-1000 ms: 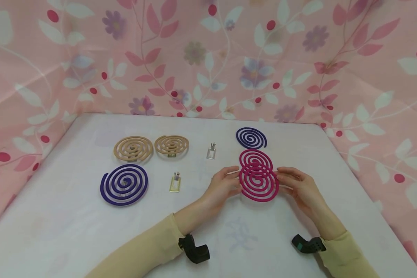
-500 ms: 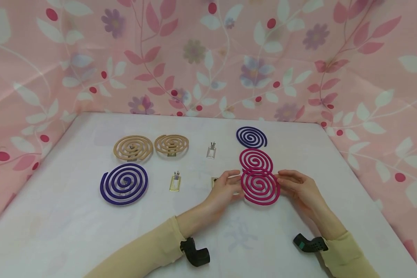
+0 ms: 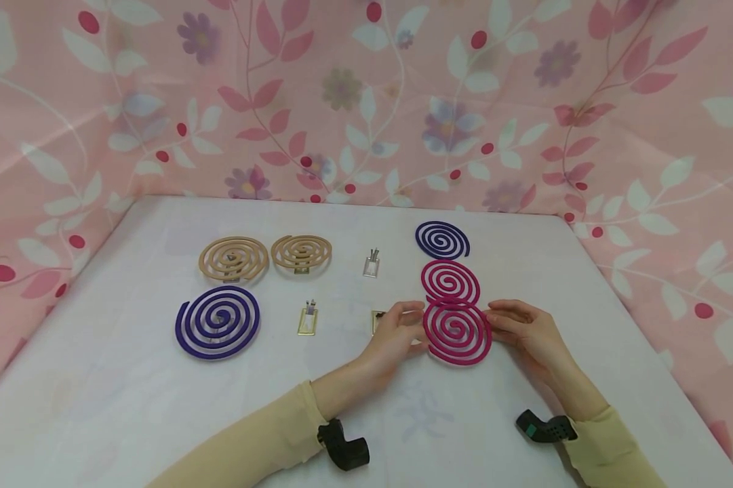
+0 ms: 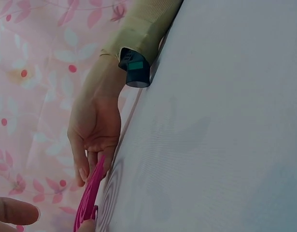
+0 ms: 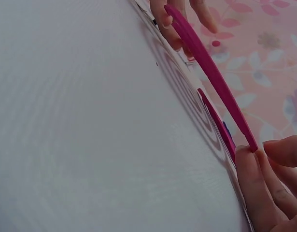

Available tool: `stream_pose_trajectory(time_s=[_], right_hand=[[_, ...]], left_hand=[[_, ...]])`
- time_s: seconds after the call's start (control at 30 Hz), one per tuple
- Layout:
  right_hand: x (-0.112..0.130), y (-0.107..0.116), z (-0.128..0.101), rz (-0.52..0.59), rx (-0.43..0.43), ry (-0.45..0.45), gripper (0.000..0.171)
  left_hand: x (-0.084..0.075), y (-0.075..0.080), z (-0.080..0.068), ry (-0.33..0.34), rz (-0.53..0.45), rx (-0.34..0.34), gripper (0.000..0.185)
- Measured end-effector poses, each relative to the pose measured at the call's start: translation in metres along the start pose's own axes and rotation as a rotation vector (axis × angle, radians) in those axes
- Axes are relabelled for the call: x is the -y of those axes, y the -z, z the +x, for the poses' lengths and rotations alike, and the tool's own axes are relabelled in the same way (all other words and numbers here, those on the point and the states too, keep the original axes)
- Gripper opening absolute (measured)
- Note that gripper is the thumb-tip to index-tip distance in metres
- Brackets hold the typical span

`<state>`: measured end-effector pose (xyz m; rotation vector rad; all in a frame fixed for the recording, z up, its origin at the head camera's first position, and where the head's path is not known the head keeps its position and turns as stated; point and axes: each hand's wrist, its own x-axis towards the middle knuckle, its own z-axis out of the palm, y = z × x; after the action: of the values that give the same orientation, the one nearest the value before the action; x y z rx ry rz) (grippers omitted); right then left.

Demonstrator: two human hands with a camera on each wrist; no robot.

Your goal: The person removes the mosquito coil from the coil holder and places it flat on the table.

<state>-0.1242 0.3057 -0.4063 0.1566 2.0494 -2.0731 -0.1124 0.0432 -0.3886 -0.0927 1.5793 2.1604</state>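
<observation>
A magenta mosquito coil [image 3: 458,332] is held off the white tabletop by both hands, its shadow showing beneath it in the wrist views. My left hand [image 3: 393,342] holds its left rim with the fingertips; my right hand [image 3: 527,335] holds the opposite rim. In the right wrist view the raised coil [image 5: 211,72] appears nearly edge-on, with fingertips of the right hand [image 5: 269,179] at its lower end. Behind it lies another magenta coil [image 3: 449,279], partly overlapped in the head view. A gold metal coil stand [image 3: 376,320] is partly hidden by the left hand.
A dark blue coil [image 3: 442,240] lies at the back right. On the left, two tan coils [image 3: 234,259] and a larger purple-blue coil [image 3: 218,322] sit on stands. A silver stand [image 3: 371,264] and a gold stand [image 3: 308,320] are in the middle. Patterned pink cloth [image 3: 342,102] surrounds the table.
The held magenta coil has shifted a little toward me, overlapping the coil behind it less. Both hands moved slightly with it, and a gold stand has come into view beside the left hand.
</observation>
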Motion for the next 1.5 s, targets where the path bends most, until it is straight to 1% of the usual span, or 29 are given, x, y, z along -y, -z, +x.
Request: stream_pose_trajectory(time_s=[0.17,0.3,0.4,0.53,0.63,0.73,0.87,1.03,1.17,1.37,1.5], right_hand=[[-0.0005,0.0005,-0.0002,-0.082,-0.024,0.025,0.052],[0.0,0.0015,-0.0015,-0.151,-0.062,0.018,0.051],[0.0008,0.0029,-0.0029,-0.199,-0.085,0.014,0.051],[0.0021,0.005,-0.0042,-0.247,-0.091,0.011,0.051],[0.003,0.0051,-0.0046,-0.264,-0.1,0.023,0.051],[0.0042,0.0052,-0.0051,-0.285,-0.11,0.038,0.05],[0.0058,0.0056,-0.006,-0.304,-0.114,0.036,0.05],[0.0072,0.0067,-0.0076,-0.328,-0.109,0.012,0.05],[0.0075,0.0064,-0.0085,-0.304,-0.088,0.005,0.05],[0.0075,0.0049,-0.0077,-0.171,-0.06,0.006,0.052],[0.0081,0.0035,-0.0074,-0.14,-0.05,0.015,0.052]], left_hand=[[0.0024,-0.0011,-0.0012,0.005,-0.002,0.014,0.046],[0.0042,-0.0015,-0.0018,0.008,0.009,0.03,0.048],[0.0046,-0.0016,-0.0024,0.023,0.019,0.052,0.048],[0.0043,-0.0018,-0.0034,0.038,0.051,0.098,0.048],[0.003,-0.0026,-0.0038,0.032,0.092,0.13,0.048],[0.0012,-0.0032,-0.0047,0.022,0.135,0.148,0.048],[-0.0004,-0.0032,-0.0057,0.017,0.164,0.141,0.048],[-0.0013,-0.0027,-0.0065,0.024,0.159,0.143,0.048],[-0.0023,-0.0015,-0.0074,0.029,0.142,0.157,0.049],[-0.0035,0.0006,-0.0072,0.037,0.112,0.166,0.047],[-0.0033,0.0009,-0.0064,0.039,0.099,0.163,0.047]])
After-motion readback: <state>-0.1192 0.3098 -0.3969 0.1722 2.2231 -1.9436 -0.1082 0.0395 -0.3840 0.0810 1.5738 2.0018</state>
